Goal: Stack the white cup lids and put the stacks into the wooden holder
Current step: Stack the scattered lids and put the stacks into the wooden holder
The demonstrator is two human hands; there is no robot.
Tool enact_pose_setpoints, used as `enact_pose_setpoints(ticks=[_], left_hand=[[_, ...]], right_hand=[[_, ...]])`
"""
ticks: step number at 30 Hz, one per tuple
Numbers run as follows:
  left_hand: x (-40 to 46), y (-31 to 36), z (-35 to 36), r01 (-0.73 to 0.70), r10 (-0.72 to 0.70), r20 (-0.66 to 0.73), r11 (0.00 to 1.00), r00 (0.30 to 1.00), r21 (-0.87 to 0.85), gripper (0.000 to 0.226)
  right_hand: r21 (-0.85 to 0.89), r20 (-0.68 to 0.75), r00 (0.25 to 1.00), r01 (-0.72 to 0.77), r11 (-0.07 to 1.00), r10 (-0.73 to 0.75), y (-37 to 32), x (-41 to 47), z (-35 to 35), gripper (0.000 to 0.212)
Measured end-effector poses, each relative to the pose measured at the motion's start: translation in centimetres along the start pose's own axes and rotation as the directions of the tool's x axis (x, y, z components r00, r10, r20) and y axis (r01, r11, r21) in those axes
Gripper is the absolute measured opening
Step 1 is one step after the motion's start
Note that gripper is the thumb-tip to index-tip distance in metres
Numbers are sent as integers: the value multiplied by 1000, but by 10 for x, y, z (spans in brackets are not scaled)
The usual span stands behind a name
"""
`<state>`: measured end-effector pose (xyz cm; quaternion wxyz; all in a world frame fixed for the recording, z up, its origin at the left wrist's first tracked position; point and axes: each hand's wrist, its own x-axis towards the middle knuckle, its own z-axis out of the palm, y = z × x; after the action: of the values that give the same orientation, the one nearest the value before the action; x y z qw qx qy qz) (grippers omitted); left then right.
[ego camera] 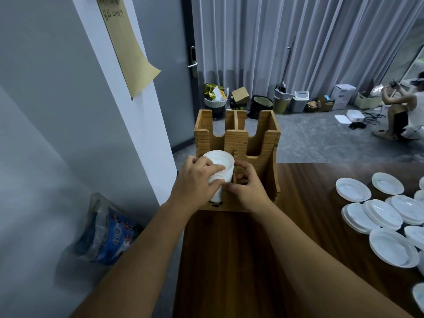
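A wooden holder (263, 143) with several slotted compartments stands at the far left corner of the dark wooden table (229, 260). A stack of white cup lids (221, 164) sits tilted in its near left compartment. My left hand (197, 182) grips this stack from the left, thumb along its side and fingers over its top rim. My right hand (247, 187) curls its fingers round the holder's front wall and centre divider, beside the stack. Several loose white lids (387, 212) lie spread on the table at the right.
A white wall corner rises just left of the holder, with a brown paper sheet (128, 49) hanging on it. A plastic bag of bottles (107, 232) lies on the floor at the left. Bins and boxes line the far curtain; a person (401, 111) crouches at the far right.
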<state>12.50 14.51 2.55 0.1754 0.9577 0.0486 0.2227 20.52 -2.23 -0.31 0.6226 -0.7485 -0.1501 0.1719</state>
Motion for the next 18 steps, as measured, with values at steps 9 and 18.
enact_pose_setpoints(ticks=[9, 18], left_hand=[[-6, -14, -10, -21, 23, 108, 1000, 994, -20, 45], [-17, -10, -19, 45, -51, -46, 991, 998, -124, 42]], right_hand=[[-10, 53, 999, -8, 1000, 8, 1, 1, -8, 77], [-35, 60, 998, -16, 999, 18, 2, -7, -20, 72]])
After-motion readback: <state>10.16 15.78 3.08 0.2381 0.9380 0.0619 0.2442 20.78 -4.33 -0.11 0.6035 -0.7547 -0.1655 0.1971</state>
